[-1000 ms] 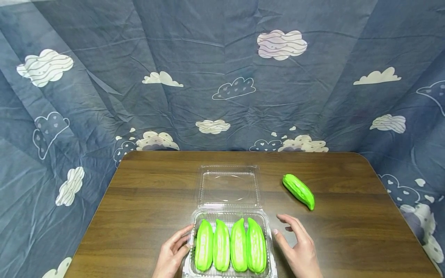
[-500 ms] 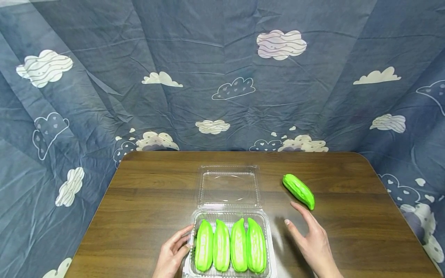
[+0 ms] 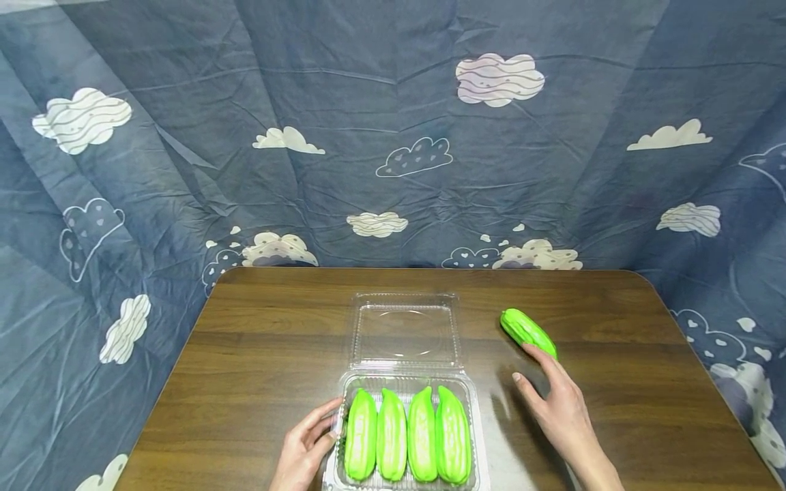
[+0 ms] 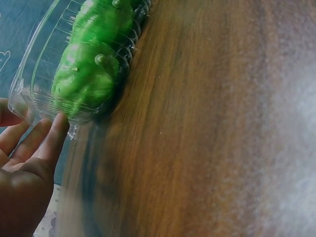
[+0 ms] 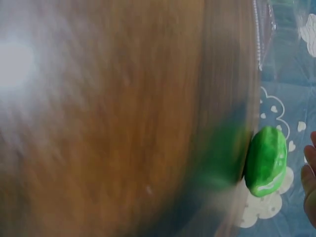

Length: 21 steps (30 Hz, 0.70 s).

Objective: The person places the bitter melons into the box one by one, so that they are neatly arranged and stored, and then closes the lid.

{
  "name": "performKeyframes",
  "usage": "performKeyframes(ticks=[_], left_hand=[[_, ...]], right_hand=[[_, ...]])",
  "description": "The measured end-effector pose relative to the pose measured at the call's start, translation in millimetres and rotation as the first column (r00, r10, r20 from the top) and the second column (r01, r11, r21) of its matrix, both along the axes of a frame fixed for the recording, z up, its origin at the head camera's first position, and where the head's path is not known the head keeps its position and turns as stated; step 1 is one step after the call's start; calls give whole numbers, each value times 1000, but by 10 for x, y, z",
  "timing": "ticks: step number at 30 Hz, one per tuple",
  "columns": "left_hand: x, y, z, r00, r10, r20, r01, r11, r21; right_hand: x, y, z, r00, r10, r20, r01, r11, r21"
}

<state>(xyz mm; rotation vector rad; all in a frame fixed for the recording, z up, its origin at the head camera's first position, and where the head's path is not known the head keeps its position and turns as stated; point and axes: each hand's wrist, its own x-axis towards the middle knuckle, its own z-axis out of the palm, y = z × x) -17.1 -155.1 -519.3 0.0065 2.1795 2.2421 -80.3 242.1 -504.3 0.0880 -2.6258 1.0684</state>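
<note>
1. Since the earliest frame, the right hand (image 3: 561, 409) has moved up and to the right in the head view, from beside the box to the loose green vegetable (image 3: 525, 331); the left hand, the box and the vegetables keep their places.
2. The loose vegetable lies slantwise on the brown surface (image 3: 245, 354), right of centre in the head view, its upper end pointing to the upper left.
3. The right grip is spread, thumb apart from the fingers. In the head view a fingertip overlaps the vegetable's lower end and hides it; the right wrist view shows a gap between hand and vegetable.
4. The left hand (image 3: 303, 447) is at the bottom of the frame, left of centre. Its grip is loosely extended, fingers touching the left wall of the clear box (image 3: 480, 443) and thumb at the rim.
5. Inside the box, at bottom centre, four green vegetables (image 3: 393, 436) lie side by side, lengthwise up the frame.
6. The clear lid (image 3: 402, 334) lies folded back above the box.
7. Blue cloth (image 3: 344, 102) with pale clouds fills the upper frame.
</note>
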Motion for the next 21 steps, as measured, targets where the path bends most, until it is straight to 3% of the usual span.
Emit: performKeyframes(ticks=[14,21], left_hand=[[1,-3,12,1000,1,14,-1,1000,5],[-2,-11,5,1000,-14,19,14,1000,11]], right_hand=[[-269,273,-66,997,61,-55,-54,992,114],[-405,372,-62,998,61,1,-61,990,128]])
